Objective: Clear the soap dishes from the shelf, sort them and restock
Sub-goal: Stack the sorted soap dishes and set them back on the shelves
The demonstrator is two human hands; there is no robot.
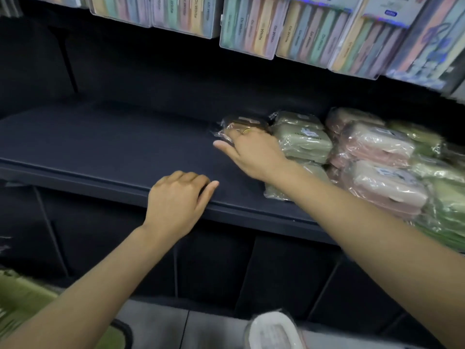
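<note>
Plastic-wrapped soap dishes crowd the right part of a dark shelf (100,137): green ones (302,142) in the middle, pink ones (377,144) and more green ones (448,212) further right. My right hand (254,152) reaches over the shelf, its fingers on a dark wrapped soap dish (241,124) at the left end of the row, thumb stretched out to the left. Whether the fingers curl round that dish is unclear. My left hand (176,197) rests on the shelf's front edge with its fingers curled over the lip and holds nothing.
Clear packs of pastel toothbrushes (251,28) hang along the top, above the shelf. A white wrapped item (274,331) lies low at the bottom edge. Green material (22,298) shows at the bottom left. Below the shelf are dark panels.
</note>
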